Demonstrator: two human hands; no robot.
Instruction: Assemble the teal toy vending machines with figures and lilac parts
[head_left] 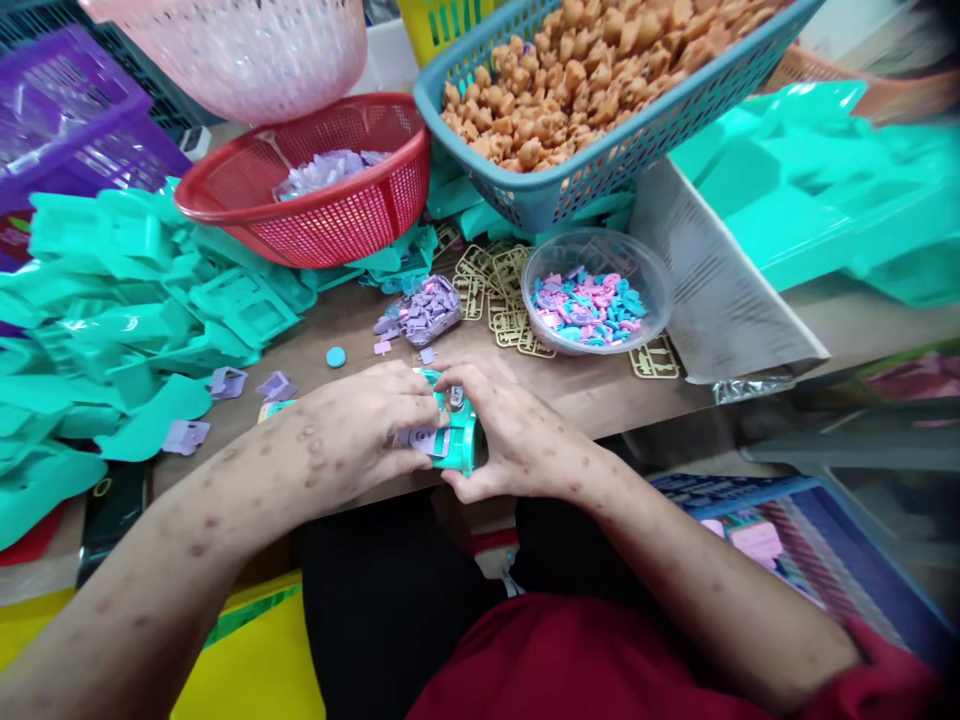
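Observation:
Between my two hands, just above the table's front edge, is a teal plastic toy piece point(466, 440) with lilac parts set in it. My left hand point(379, 420) is closed on its left side, thumb below and fingers above. Round its right end curl the fingers of my right hand point(510, 430), thumb underneath. My fingers hide much of the piece. Beyond them lie a heap of small lilac plastic parts point(429, 312) and a blue disc point(335, 357). Several lilac pieces point(276, 387) are scattered left of my left hand.
Teal plastic shells point(135, 290) pile up on the left. Behind stand a red basket point(315, 215) and a blue-grey basket point(555, 190) of orange-brown figures. A clear bowl point(652, 320) holds pink and blue bits beside beige frames point(510, 325). A cardboard box side point(697, 270) rises at right.

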